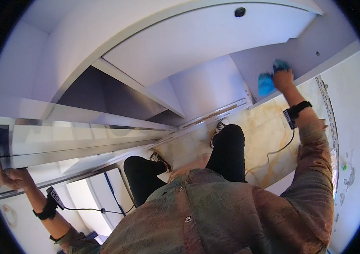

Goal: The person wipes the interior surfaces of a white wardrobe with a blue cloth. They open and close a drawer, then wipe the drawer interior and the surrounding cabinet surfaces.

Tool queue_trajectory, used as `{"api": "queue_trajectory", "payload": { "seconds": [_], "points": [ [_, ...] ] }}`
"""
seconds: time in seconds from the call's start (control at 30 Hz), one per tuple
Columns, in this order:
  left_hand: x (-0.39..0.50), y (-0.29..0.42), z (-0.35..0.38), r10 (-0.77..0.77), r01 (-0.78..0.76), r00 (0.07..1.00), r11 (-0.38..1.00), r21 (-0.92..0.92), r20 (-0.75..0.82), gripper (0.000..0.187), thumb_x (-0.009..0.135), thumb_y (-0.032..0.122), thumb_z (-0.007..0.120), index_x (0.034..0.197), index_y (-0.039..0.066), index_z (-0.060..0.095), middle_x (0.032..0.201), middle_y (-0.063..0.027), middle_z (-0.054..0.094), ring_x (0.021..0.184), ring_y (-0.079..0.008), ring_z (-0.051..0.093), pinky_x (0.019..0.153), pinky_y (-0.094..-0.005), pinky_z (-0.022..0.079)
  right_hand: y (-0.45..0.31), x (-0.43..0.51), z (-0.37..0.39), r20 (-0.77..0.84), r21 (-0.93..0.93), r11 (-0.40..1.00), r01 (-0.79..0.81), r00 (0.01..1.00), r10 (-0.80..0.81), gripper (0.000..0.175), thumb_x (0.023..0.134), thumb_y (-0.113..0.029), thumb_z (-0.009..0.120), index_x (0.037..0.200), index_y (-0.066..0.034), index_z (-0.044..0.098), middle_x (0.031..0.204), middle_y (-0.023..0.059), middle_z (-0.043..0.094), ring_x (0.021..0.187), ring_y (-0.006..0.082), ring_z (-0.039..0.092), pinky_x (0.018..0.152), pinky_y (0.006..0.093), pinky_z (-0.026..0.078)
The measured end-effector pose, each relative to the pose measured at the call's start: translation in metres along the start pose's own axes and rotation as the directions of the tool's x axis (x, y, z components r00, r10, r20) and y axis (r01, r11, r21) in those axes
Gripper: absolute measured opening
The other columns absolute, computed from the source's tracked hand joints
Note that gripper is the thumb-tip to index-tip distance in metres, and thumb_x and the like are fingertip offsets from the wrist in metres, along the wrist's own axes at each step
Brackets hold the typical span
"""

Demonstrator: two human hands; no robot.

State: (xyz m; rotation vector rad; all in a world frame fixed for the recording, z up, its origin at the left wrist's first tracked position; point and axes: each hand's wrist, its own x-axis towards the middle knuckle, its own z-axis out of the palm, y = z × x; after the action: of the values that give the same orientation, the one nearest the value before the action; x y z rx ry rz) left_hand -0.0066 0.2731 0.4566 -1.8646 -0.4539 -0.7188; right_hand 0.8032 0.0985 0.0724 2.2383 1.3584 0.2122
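Observation:
My right hand (283,80) is closed around a crumpled blue cloth (265,84), at the inner side wall of a white cabinet (256,58). One part of the cloth hangs down left of the fist and another part sticks up above it, blurred. Far to the left, my left hand (14,178) rests with its fingers spread against a glossy white sliding door (81,139). A dark reflection of the fingers shows in the door's surface. Both wrists wear black straps with small cabled devices.
A white panel (180,47) with a round black fitting (240,12) spans the upper cabinet. Door tracks (215,114) run along the base, near my shoes. Marble-look tiles (259,136) cover the floor. A wall with peeling patches (350,177) stands at right. Cables hang from both wrist devices.

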Motion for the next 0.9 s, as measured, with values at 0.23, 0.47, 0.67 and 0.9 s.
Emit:
{"api": "queue_trajectory", "payload": {
  "seconds": [0.23, 0.47, 0.67, 0.9],
  "points": [
    [0.024, 0.022, -0.001, 0.05, -0.048, 0.998, 0.998, 0.051, -0.038, 0.041, 0.092, 0.014, 0.032, 0.112, 0.002, 0.065, 0.125, -0.0193, 0.063, 0.12, -0.0328, 0.058, 0.114, -0.0521, 0.026, 0.042, -0.047, -0.047, -0.176, -0.173, 0.983, 0.062, 0.98, -0.093, 0.016, 0.08, -0.015, 0.059, 0.081, -0.0129, 0.075, 0.088, 0.0077, 0.07, 0.094, 0.0213, 0.063, 0.099, 0.0448, 0.037],
    [0.035, 0.056, -0.015, -0.184, 0.167, 0.979, 0.968, 0.188, 0.081, 0.042, 0.074, 0.0, 0.049, 0.114, 0.0, 0.062, 0.136, -0.0127, 0.057, 0.131, -0.0382, 0.045, 0.115, -0.0489, 0.028, -0.035, -0.173, 0.026, -0.125, 0.864, 0.435, 0.254, 0.945, -0.303, 0.043, 0.091, -0.044, 0.057, 0.081, -0.003, 0.066, 0.087, 0.022, 0.066, 0.086, 0.0392, 0.064, 0.075, 0.0507, 0.049],
    [0.061, 0.094, -0.026, -0.22, 0.218, 0.975, 0.969, 0.118, 0.01, 0.045, 0.075, 0.001, 0.059, 0.119, 0.002, 0.056, 0.144, -0.0108, 0.049, 0.135, -0.0422, 0.039, 0.111, -0.0501, 0.032, -0.085, -0.31, 0.044, -0.009, 0.996, -0.082, -0.018, 0.947, -0.32, 0.041, 0.092, -0.037, 0.064, 0.082, 0.0019, 0.058, 0.071, 0.0201, 0.055, 0.062, 0.0271, 0.051, 0.06, 0.0408, 0.043],
    [0.059, 0.224, -0.05, -0.414, 0.496, 0.868, 0.736, -0.46, 0.273, 0.047, 0.079, -0.006, 0.055, 0.126, 0.002, 0.053, 0.137, -0.0171, 0.052, 0.131, -0.0337, 0.046, 0.11, -0.0427, 0.033, -0.091, -0.373, 0.048, 0.037, 0.993, -0.104, -0.062, 0.973, -0.228, 0.033, 0.091, -0.03, 0.064, 0.088, 0.002, 0.061, 0.078, 0.015, 0.059, 0.072, 0.0264, 0.058, 0.066, 0.0388, 0.044]
  ]
}}
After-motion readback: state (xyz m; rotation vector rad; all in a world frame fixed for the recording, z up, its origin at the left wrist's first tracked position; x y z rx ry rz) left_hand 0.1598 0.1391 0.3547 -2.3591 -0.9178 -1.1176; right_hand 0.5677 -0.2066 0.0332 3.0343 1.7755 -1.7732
